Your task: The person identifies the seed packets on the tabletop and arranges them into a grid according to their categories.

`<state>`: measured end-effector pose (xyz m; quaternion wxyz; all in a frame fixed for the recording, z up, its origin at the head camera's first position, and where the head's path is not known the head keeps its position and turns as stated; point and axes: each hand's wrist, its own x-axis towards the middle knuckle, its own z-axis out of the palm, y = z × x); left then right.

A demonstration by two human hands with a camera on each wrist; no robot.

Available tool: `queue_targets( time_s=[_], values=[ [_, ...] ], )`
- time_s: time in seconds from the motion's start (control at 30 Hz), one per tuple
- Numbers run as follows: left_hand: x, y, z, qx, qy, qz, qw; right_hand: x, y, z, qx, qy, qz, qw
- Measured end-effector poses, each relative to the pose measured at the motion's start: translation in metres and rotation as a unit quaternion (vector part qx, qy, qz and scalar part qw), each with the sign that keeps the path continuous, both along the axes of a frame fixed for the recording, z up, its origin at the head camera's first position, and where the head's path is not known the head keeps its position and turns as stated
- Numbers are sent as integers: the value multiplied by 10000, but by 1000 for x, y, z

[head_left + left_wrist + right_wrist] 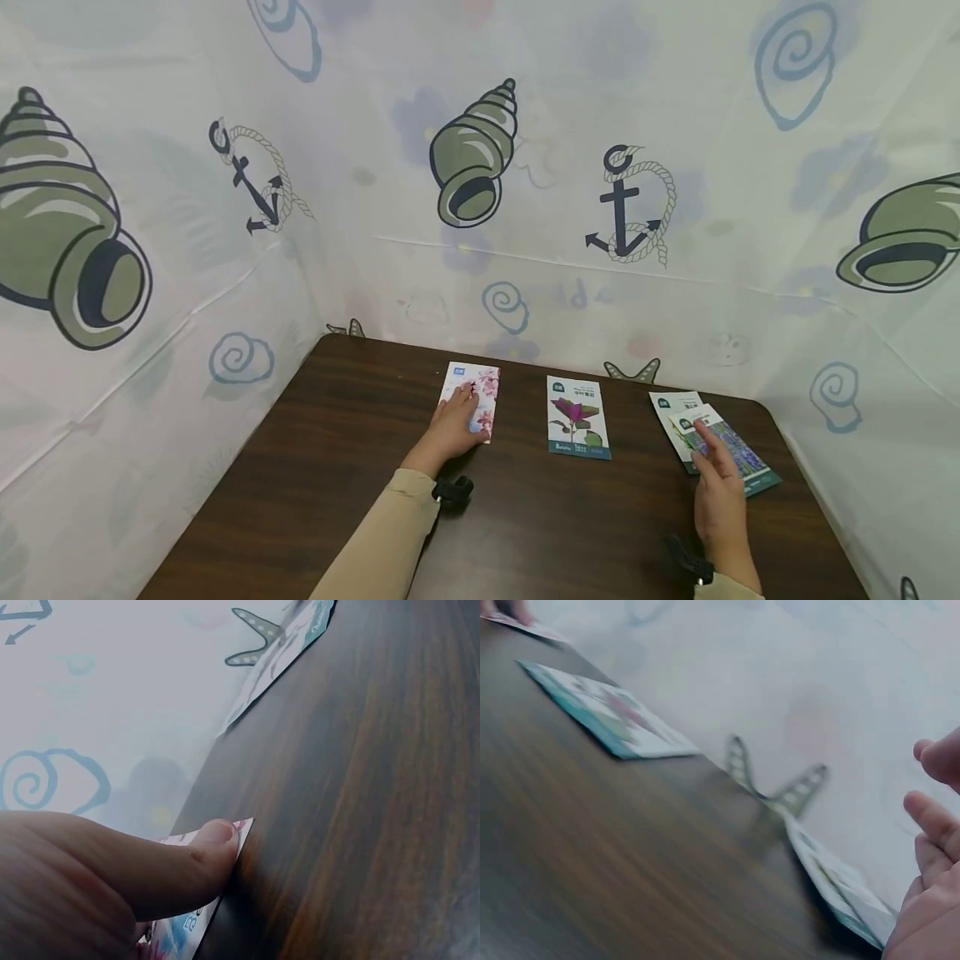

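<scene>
A seed packet with pink blossoms lies at the left of the dark table, with my left hand resting over it. In the left wrist view the thumb touches the packet's face near one edge. My right hand is over the near part of a purple-flower packet, fingers loosely bent and holding nothing. That packet overlaps another green-and-white packet, mostly covered. Between the hands lies a packet with a magenta flower. In the right wrist view, thumb and fingers stand apart.
The dark wooden table ends at a pale cloth wall printed with shells and anchors, running along the back and both sides. Black straps sit on both wrists.
</scene>
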<state>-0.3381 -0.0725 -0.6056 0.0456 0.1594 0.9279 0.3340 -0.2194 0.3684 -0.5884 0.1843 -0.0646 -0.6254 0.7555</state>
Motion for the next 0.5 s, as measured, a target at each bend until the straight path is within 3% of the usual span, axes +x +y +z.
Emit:
queue_targets(
  time_s=[0.23, 0.5],
  values=[
    [4, -2, 12, -211, -50, -63, 9997, 6, 33, -2, -500, -227, -632, 9965],
    [2, -3, 14, -124, -84, -121, 9998, 6, 48, 1, 135, -1117, -997, 9886]
  ],
)
